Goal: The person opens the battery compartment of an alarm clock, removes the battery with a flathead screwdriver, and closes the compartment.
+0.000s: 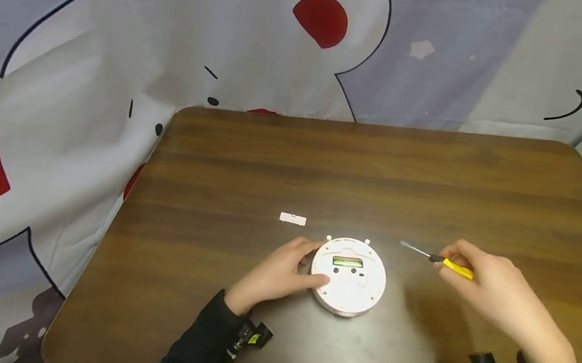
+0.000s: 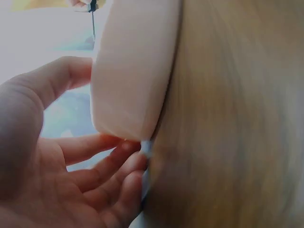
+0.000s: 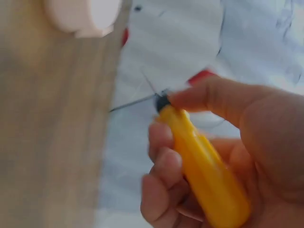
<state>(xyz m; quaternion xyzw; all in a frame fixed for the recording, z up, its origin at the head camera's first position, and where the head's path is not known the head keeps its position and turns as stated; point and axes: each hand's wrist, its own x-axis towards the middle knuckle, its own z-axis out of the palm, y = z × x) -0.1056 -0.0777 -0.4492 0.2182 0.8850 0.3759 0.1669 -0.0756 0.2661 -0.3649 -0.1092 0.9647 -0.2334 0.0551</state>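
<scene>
Your left hand (image 1: 278, 273) cups the round white device (image 1: 348, 275) on the tabletop (image 1: 326, 168), fingers curled against its rim, while your right hand (image 1: 484, 280) grips the yellow screwdriver (image 1: 436, 259), its shaft pointing left toward the device nearby.

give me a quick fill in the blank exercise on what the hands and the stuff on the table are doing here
1. The right hand grips a screwdriver with a ____ handle.
2. The left hand holds the round white device by its ____ side.
3. A small white cover lies on the table, ____ from the device.

Missing words: yellow; left; apart
</scene>
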